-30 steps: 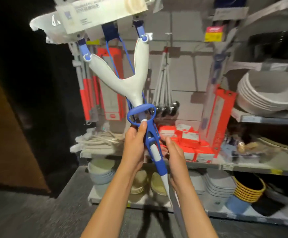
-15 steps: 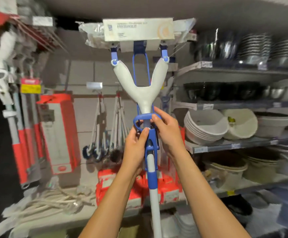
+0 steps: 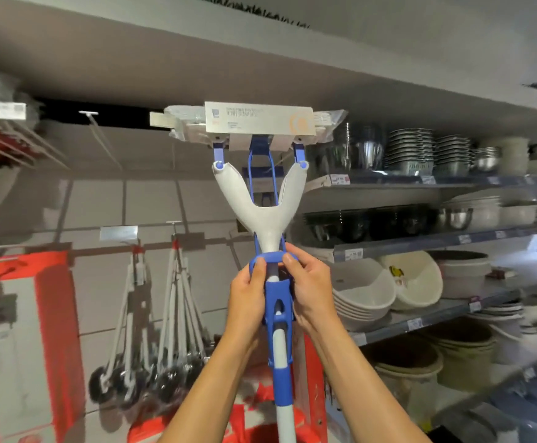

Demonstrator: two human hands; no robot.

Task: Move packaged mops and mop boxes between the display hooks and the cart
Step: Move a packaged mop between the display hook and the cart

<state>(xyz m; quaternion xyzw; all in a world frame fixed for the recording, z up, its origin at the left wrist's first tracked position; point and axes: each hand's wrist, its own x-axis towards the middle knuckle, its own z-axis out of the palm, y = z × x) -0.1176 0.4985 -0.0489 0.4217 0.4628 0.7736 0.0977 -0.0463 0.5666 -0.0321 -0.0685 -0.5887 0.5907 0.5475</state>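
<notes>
Two hands grip one white-and-blue squeeze mop [image 3: 262, 215] held upright before the store shelving. Left hand [image 3: 247, 295] and right hand [image 3: 311, 290] each curl round the blue plastic wringer collar [image 3: 273, 260], fingertips touching its ring. Its plastic-wrapped head with a cardboard label [image 3: 259, 120] sits topmost, near empty wire display hooks [image 3: 96, 129].

both hands [image 3: 280, 294] gripping upright mop [image 3: 262, 215], shelved bowls [image 3: 385, 282]
</notes>
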